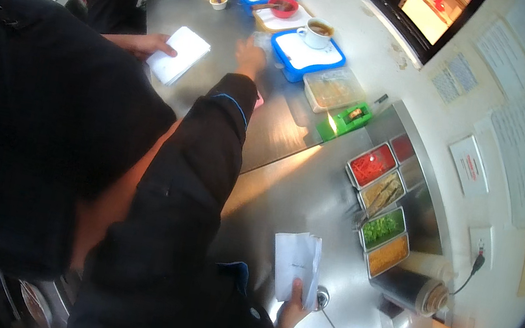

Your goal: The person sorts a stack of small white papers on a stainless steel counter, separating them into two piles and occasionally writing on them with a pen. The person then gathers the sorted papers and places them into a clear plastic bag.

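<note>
My left hand (252,58) reaches out over the steel worktop (275,181); it is blurred, its fingers look apart and nothing shows in them. Close by are a clear plastic item (263,41) and a blue-rimmed tub with a white lid (307,53). A pink object (259,100) is partly hidden by my left sleeve. Folded white papers (295,265) are gripped in my right hand (294,311), thumb on top, low in the view. Beside that hand a small round metal item (322,297) with a thin handle lies on the steel.
At left a co-worker in black holds white papers (178,55); another person's dark sleeve is behind. Along the wall stand a white cup (318,35), a red bowl (282,8), a green tape dispenser (345,121), metal trays of chopped food (383,229) and a film roll (411,293).
</note>
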A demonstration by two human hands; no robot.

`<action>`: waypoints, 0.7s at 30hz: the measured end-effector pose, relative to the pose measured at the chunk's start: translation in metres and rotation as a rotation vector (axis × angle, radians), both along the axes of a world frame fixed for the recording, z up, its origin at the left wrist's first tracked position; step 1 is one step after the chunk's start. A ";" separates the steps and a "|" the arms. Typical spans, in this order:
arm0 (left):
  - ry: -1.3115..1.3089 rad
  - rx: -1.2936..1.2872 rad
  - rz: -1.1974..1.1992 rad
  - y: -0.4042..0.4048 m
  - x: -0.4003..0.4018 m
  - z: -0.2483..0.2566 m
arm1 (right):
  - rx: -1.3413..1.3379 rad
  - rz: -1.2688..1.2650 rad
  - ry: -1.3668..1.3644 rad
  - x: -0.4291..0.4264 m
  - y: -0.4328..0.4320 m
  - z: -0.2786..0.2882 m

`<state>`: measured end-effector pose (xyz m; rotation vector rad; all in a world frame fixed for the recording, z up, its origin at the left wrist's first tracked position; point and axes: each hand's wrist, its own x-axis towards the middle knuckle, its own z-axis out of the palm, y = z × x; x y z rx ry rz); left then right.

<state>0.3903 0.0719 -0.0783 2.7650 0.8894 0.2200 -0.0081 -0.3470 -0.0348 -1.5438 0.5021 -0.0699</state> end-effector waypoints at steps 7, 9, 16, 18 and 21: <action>-0.806 -0.290 0.454 -0.013 0.013 0.023 | 0.132 0.003 0.095 0.017 0.016 0.009; -1.184 -0.354 0.409 -0.036 -0.005 0.056 | 0.268 -0.026 0.044 0.017 0.019 0.013; -1.274 -1.534 -0.293 -0.262 -0.184 0.116 | 1.440 0.522 -0.363 0.016 -0.012 0.002; -0.624 -1.794 -0.443 -0.292 -0.241 0.100 | 1.782 0.545 -0.331 0.011 -0.012 0.012; -0.290 -1.960 -0.598 -0.298 -0.304 0.079 | 1.827 0.403 -0.290 -0.008 -0.022 -0.007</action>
